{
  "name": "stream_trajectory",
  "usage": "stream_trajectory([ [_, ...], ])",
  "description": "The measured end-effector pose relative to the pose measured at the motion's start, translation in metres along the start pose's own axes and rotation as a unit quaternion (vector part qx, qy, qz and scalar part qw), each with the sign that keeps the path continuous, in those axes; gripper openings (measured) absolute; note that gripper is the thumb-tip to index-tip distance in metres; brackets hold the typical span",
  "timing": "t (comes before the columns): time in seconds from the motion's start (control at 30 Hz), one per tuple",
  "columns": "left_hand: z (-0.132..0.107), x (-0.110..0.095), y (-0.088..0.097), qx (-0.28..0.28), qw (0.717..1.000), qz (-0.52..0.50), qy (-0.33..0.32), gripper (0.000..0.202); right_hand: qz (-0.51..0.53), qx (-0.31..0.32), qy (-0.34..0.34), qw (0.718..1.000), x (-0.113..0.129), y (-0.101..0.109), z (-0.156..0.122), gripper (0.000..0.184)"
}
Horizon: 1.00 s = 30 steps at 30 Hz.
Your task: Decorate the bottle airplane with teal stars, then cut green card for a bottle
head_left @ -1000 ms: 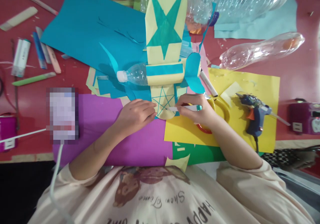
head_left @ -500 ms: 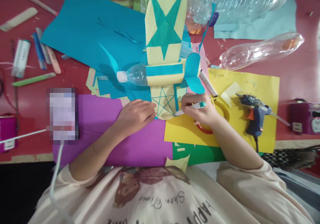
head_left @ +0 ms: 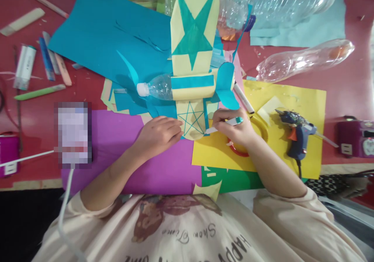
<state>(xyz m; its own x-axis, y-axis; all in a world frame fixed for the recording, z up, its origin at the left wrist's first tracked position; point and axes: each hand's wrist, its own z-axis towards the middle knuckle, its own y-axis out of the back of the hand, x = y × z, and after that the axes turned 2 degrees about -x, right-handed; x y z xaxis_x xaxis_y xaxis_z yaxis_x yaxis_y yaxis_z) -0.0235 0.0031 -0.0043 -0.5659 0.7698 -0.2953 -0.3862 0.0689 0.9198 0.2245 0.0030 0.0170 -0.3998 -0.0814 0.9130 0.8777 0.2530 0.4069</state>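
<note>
A model plane lies in front of me, built from a clear plastic bottle wrapped in pale yellow paper, with blue tail pieces. Its far wing carries a filled green star. The near wing bears a star drawn in thin teal outline. My right hand pinches a white marker with a teal end; its tip meets the near wing at the star's lower right point. My left hand lies flat, fingers extended together, its fingertips at the near wing's left edge.
Under the plane are purple, yellow and blue paper. To the right are a corded glue gun and an empty clear bottle. Several markers and a phone with a cable lie left.
My right hand and the back end of the marker have shifted slightly right, while the tip stays near the star's lower right point. My left hand and the plane look almost unmoved.
</note>
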Motion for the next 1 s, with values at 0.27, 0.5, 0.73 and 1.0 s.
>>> stream_trajectory([
  [0.27, 0.001, 0.001, -0.001, -0.002, 1.000, -0.010, 0.002, 0.031, 0.070, -0.082, -0.043, 0.993, -0.009, -0.007, 0.004, 0.018],
  [0.5, 0.003, 0.000, -0.002, -0.022, 1.000, -0.002, -0.010, 0.031, 0.113, -0.076, -0.038, 0.990, -0.022, -0.017, 0.013, 0.020],
  [0.73, 0.005, 0.000, 0.000, -0.025, 1.000, -0.004, -0.011, 0.031, 0.100, -0.090, -0.031, 0.990, -0.029, -0.017, 0.012, 0.013],
  [1.0, 0.002, 0.000, -0.001, 0.002, 1.000, -0.011, 0.006, 0.031, 0.079, -0.077, -0.031, 0.993, -0.026, -0.017, 0.012, 0.014],
])
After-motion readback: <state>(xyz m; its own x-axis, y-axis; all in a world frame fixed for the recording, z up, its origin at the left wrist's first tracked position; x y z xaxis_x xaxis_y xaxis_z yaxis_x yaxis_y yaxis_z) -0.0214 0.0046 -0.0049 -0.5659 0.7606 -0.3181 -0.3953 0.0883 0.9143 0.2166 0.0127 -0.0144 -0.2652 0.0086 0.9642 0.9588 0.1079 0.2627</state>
